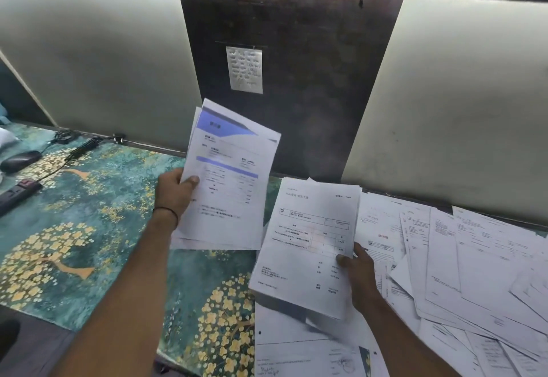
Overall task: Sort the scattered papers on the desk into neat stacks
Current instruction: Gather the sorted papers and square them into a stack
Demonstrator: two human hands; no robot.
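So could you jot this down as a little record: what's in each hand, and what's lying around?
left hand: grips blue-headed sheets, raised
right hand: grips white sheets
loose papers: spread overlapping, on the right
floral mat: under the papers
far left: mouse, power strip
back panel: small note stuck on it

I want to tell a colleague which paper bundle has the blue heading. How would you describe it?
Find the dark brown panel at the back centre. Before its lower left part, the left hand holds up a bundle of white printed papers. Only its top sheet carries a blue banner and a blue bar; the white paper bundle in the right hand is black-and-white print.
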